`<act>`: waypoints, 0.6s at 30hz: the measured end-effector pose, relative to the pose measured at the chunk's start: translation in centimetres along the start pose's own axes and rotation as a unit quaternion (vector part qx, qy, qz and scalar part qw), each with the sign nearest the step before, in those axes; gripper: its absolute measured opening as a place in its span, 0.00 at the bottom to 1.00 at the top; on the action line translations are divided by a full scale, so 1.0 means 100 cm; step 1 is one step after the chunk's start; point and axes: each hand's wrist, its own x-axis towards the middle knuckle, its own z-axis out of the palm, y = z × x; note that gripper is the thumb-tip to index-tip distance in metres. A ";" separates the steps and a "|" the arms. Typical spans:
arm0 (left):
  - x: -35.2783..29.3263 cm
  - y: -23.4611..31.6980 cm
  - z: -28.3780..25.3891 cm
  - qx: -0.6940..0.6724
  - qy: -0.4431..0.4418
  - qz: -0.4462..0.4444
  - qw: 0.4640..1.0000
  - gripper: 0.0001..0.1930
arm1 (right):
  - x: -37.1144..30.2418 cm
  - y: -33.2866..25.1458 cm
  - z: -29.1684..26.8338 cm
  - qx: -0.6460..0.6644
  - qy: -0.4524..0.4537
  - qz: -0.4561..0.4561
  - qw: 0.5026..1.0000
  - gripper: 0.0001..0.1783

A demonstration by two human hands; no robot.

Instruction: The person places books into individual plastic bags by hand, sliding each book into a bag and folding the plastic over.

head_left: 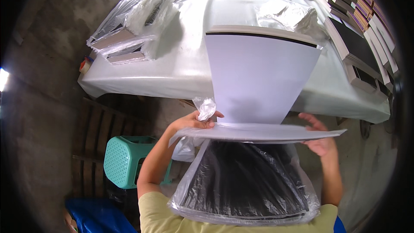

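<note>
A large white panel leans against the table edge in front of me, with a black strip and pale board edges along its top. Across its lower end lies a thin white sheet, seen almost edge-on. Nearer my body is a black panel inside a clear plastic bag. My left hand is closed on a crumpled clear plastic bag at the left end of the white sheet. At the sheet's right end, my right hand has its fingers apart; part of it is behind the sheet.
The white-covered table carries plastic-wrapped panels at left and crumpled clear plastic farther back. Stacked boards line the right side. A tape roll sits at the left corner. A green stool stands left of me.
</note>
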 end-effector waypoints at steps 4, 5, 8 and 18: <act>0.039 -0.103 -0.026 -0.084 0.074 -0.052 0.992 0.19 | 0.040 0.074 -0.072 -0.056 0.010 0.115 0.992 0.20; 0.048 -0.129 -0.034 -0.097 0.100 -0.057 0.989 0.19 | 0.053 0.094 -0.081 -0.057 0.046 0.131 0.989 0.18; 0.072 -0.163 -0.034 -0.176 0.161 -0.005 0.971 0.14 | 0.077 0.121 -0.091 -0.035 0.093 0.074 0.992 0.12; 0.024 -0.137 -0.059 -0.012 0.314 0.022 0.949 0.27 | 0.078 0.082 -0.120 -0.396 0.098 -0.094 0.908 0.09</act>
